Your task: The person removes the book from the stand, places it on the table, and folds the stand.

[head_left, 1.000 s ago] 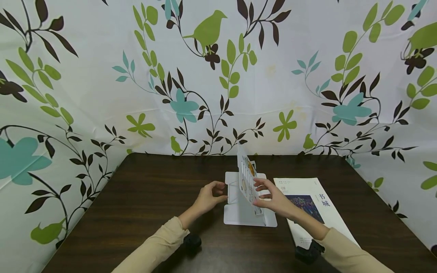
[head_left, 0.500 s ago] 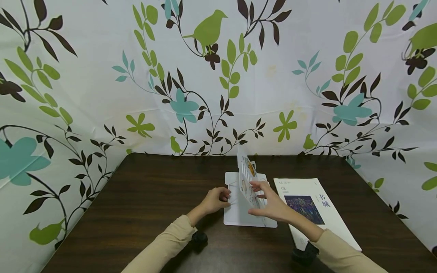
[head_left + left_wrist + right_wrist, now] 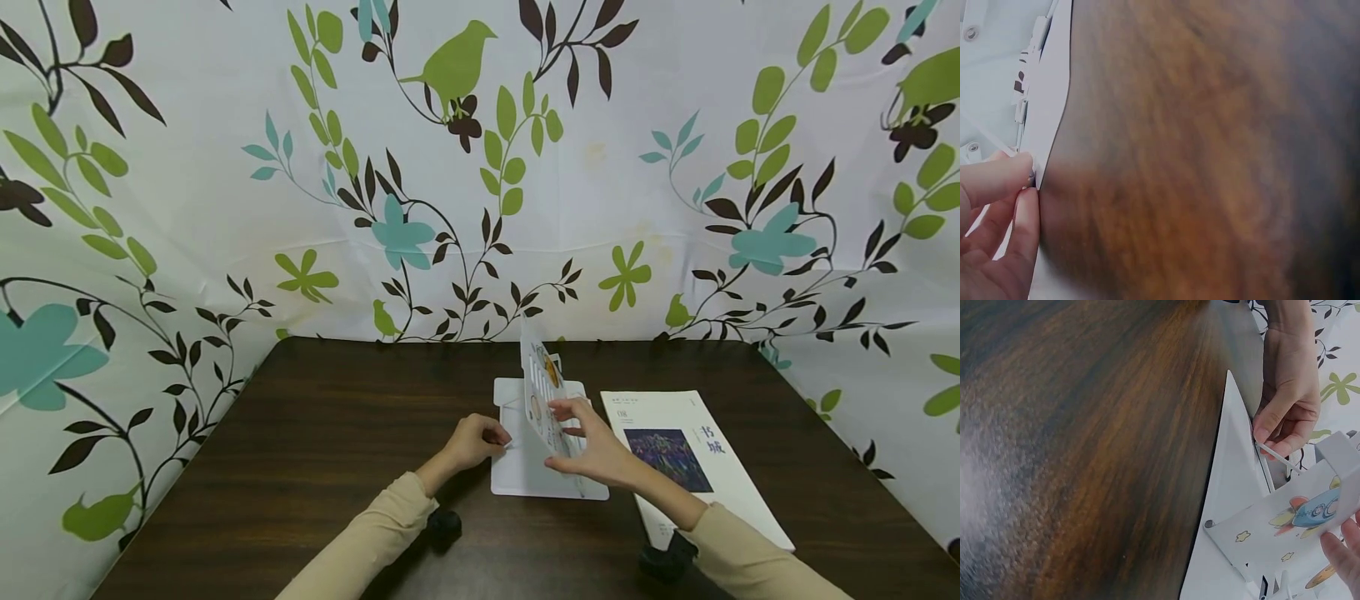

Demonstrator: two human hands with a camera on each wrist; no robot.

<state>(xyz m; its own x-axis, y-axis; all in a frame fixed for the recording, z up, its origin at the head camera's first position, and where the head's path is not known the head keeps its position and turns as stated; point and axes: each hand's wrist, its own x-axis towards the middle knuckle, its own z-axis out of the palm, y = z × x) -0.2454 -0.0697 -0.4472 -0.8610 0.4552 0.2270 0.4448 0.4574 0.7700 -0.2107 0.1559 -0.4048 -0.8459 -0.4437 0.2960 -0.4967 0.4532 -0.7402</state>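
Note:
A white book stand with cartoon prints lies on the table, its panel raised steeply above the flat base. My left hand is at the base's left edge, thumb and fingertips pinching the end of a thin white support rod. That rod runs from the fingertips toward the back of the panel in the right wrist view. My right hand has its fingers spread at the printed face of the panel, thumb apart near its lower edge. Only a few right fingertips show in the right wrist view.
Right of the stand lies a white-covered book with a dark blue picture, partly beneath the right forearm. A dark wooden table carries everything. Patterned cloth hangs behind it. Each wrist wears a black device.
My left hand has moved right, onto the stand's base, and its fingers have closed on the rod. My right hand's fingers have shifted slightly left and spread wider; the panel stays raised.

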